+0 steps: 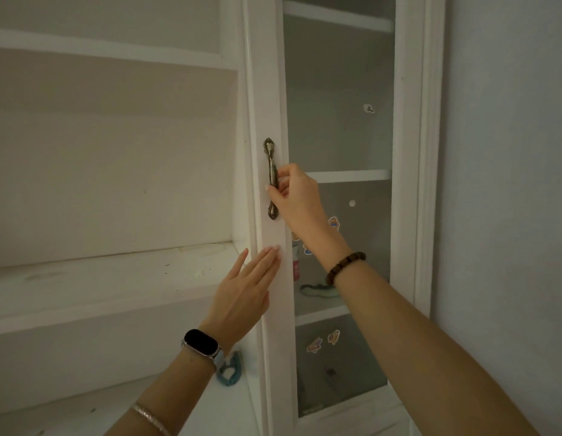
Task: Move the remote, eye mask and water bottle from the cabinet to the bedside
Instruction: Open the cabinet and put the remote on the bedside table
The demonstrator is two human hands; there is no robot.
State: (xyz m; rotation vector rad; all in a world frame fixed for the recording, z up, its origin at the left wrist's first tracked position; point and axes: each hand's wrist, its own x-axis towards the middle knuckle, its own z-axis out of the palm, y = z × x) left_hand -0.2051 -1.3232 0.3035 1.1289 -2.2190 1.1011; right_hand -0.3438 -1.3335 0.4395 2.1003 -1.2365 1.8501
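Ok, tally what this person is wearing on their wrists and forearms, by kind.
Smartwatch: 1
Dark bead bracelet: 1
Thin bangle: 1
Total: 3

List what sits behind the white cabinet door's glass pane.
Through the glass pane: white shelves, a red-labelled bottle and a pale green cord-like item. The right forearm hides the rest; no remote visible.

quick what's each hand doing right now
Left hand: open, flat against the cabinet door frame.
Right hand: closed on the door handle.
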